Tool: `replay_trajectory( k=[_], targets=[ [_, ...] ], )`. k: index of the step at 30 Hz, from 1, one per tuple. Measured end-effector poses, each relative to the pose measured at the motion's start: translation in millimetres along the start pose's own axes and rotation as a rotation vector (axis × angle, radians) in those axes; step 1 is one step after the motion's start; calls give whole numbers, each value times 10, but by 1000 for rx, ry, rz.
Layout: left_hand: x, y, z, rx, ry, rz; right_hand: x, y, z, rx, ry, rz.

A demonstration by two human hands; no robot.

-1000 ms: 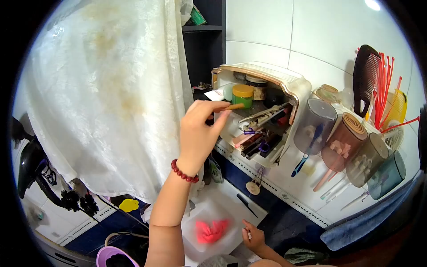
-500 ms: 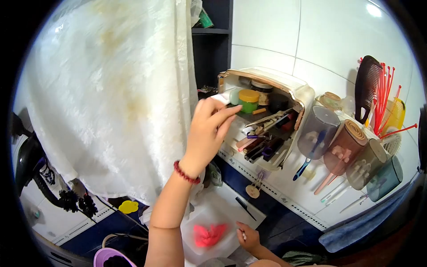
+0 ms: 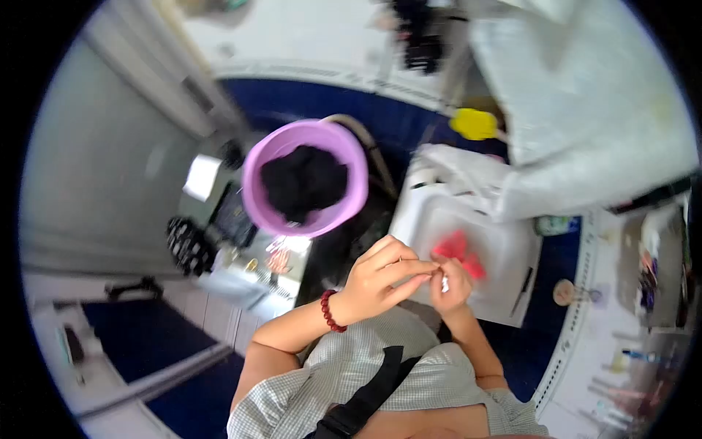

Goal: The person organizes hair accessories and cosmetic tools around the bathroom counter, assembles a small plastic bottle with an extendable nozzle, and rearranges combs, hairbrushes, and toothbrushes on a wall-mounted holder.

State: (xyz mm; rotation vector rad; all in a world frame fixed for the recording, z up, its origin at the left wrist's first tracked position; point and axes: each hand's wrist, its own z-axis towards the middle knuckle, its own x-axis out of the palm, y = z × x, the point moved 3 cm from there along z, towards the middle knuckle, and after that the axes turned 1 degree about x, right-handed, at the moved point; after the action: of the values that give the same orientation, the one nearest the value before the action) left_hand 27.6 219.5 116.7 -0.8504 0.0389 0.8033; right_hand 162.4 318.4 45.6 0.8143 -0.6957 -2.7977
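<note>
The left hand (image 3: 384, 274), wearing a dark red beaded bracelet (image 3: 331, 311), now meets the right hand (image 3: 452, 285) in front of the chest, their fingertips touching. Half a second ago the left hand was up at the open white cabinet (image 3: 651, 260); the right was low and apart from it. The left thumb and fingers are drawn together at the right hand's fingertips; whether anything is between them I cannot tell. The right hand is closed around a small white object (image 3: 445, 284), only partly visible. The tan stick that the left hand held a second ago, and that then lay inside the cabinet, cannot be made out now.

Just beyond the right hand, a blurred bright pink cloth (image 3: 453, 247) lies in the white sink (image 3: 529, 245), with a slim black comb-like item (image 3: 522, 290) on its edge. The view has swung round, so the lilac plastic bucket (image 3: 252, 183) now shows whole, with black cloth (image 3: 306, 179) inside, and the cabinet is at the far right. The white lace curtain (image 3: 599, 110) hangs at the upper right, near a yellow scalloped piece (image 3: 474, 124).
</note>
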Motion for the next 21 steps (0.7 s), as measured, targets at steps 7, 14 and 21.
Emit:
replay_trajectory(
  k=[7, 14, 21],
  targets=[
    [-1501, 89, -1299, -362, -324, 285, 1435, 1113, 317, -211, 230, 356],
    [-2771, 443, -2470, -762, -573, 536, 2171, 1916, 179, -280, 371, 373],
    [-3094, 1289, -3199, -880, -237, 981, 2529, 2231, -5, -214, 437, 273]
  ],
)
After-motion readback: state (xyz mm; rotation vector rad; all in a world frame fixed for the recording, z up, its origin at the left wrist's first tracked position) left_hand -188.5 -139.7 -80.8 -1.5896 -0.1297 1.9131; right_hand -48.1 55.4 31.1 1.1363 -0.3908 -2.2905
